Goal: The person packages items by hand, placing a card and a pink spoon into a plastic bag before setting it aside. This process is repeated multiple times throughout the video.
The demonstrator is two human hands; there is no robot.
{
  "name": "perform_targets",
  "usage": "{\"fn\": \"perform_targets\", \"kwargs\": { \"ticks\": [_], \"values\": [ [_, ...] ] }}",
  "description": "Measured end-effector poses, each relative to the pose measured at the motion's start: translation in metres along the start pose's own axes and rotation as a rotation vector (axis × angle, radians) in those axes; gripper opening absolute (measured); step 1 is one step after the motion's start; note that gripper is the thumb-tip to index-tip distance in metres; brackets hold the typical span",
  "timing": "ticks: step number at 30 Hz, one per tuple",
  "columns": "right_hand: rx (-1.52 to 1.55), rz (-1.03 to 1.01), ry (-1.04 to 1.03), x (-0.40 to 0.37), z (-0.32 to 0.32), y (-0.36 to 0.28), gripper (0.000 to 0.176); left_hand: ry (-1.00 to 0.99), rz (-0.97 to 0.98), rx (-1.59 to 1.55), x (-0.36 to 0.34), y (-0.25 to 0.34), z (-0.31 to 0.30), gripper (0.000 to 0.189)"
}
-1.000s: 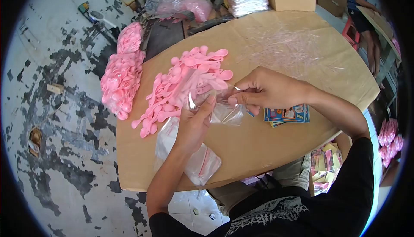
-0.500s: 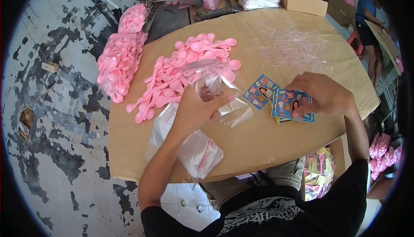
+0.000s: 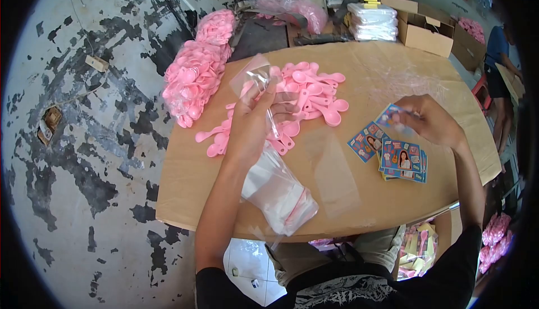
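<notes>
My left hand [image 3: 259, 112] is over the near edge of a heap of pink plastic spoons [image 3: 314, 91], its fingers closed on a clear plastic bag [image 3: 251, 76]. Under that wrist lies a stack of clear bags [image 3: 281, 194] with a red stripe. A single flat clear bag [image 3: 334, 175] rests on the cardboard to its right. Between thumb and fingers, my right hand [image 3: 431, 121] pinches a blue printed card [image 3: 391, 113], slightly blurred. Just below it is a small pile of similar cards [image 3: 403, 162], with other cards fanned out at its left.
Thin clear strips [image 3: 404, 81] are scattered on the cardboard tabletop [image 3: 387, 210]. Filled bags of pink spoons [image 3: 196, 73] stand at the left edge. Wrapped stacks [image 3: 372, 21] and an open carton [image 3: 428, 33] are behind. Another person [image 3: 497, 62] stands far right.
My right hand has lifted a card off the pile. My left hand has moved over the spoons with a bag, and a flat bag now lies on the cardboard. The whole view has shifted.
</notes>
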State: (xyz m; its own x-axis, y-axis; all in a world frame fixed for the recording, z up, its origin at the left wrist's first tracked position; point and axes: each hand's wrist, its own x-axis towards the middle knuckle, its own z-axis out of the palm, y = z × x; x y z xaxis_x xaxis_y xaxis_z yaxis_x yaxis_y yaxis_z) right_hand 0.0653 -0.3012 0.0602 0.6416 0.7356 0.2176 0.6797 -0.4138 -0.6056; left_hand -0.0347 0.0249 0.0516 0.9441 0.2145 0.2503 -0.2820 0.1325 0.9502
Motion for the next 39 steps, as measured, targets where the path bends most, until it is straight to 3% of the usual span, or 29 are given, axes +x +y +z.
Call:
{"fn": "perform_targets", "kwargs": {
  "ticks": [1, 3, 4, 7, 10, 15, 20, 26, 28, 31, 35, 38, 39],
  "values": [
    [0.063, 0.052, 0.021, 0.004, 0.001, -0.009, 0.023, 0.031, -0.029, -0.163, -0.003, 0.004, 0.006, 0.043],
    [0.195, 0.158, 0.068, 0.017, 0.009, -0.035, 0.025, -0.056, 0.016, -0.202, -0.006, -0.002, 0.006, 0.041],
    [0.198, 0.139, 0.035, 0.023, 0.013, -0.043, 0.027, -0.051, 0.016, -0.180, -0.007, -0.005, 0.010, 0.040],
    [0.125, -0.194, 0.044, 0.051, 0.034, -0.033, 0.027, -0.004, -0.031, -0.150, -0.006, -0.014, 0.010, 0.038],
    [0.304, 0.019, -0.084, 0.064, 0.038, -0.064, 0.026, 0.037, -0.047, -0.177, -0.008, -0.020, 0.009, 0.039],
    [0.402, -0.078, -0.157, 0.075, 0.056, -0.054, 0.027, 0.123, -0.099, -0.234, -0.018, -0.016, 0.028, 0.042],
    [0.489, -0.053, -0.107, 0.068, 0.064, -0.058, 0.027, 0.032, -0.078, -0.233, -0.021, -0.026, 0.030, 0.044],
    [0.274, -0.196, -0.274, 0.068, 0.057, -0.046, 0.024, -0.124, -0.034, -0.047, -0.023, -0.034, 0.033, 0.043],
    [0.414, -0.146, -0.221, 0.066, 0.062, -0.049, 0.023, -0.145, -0.087, 0.048, -0.025, -0.031, 0.036, 0.042],
    [0.484, -0.151, -0.181, 0.065, 0.066, -0.048, 0.023, -0.171, 0.094, 0.049, -0.026, -0.032, 0.042, 0.050],
    [0.597, -0.270, -0.087, 0.069, 0.081, -0.038, 0.025, -0.192, 0.110, -0.037, -0.027, -0.035, 0.046, 0.062],
    [0.459, -0.163, -0.177, 0.067, 0.069, -0.049, 0.024, -0.178, 0.150, -0.227, -0.019, -0.031, 0.038, 0.065],
    [0.540, -0.176, -0.125, 0.067, 0.072, -0.050, 0.024, -0.190, 0.150, -0.261, -0.019, -0.028, 0.031, 0.064]
  ]
}}
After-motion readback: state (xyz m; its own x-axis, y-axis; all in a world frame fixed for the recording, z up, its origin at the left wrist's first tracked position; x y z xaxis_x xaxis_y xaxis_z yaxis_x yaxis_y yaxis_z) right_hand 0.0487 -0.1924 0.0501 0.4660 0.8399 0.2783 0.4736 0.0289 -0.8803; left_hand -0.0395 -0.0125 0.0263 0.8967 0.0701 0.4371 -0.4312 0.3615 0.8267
